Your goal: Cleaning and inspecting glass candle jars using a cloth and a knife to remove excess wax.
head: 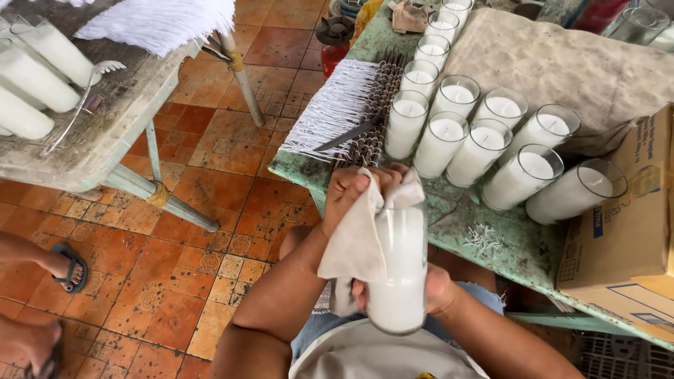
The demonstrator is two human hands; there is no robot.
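Right now you are wiping one tall glass candle (397, 274) with a grey cloth (358, 242), holding it over your lap, just off the near edge of the green table (491, 235). Your right hand (439, 289) is gripping its bottom, and your left hand (345, 193) is pressing the cloth around its top. More glass candles (484, 137) are standing in rows on the table, near that edge. A bundle of white wicks (333, 109) is hanging over the left edge. Room is opening over the tiled floor (210, 168) on your left; a cardboard box (628, 224) is crowding the right.
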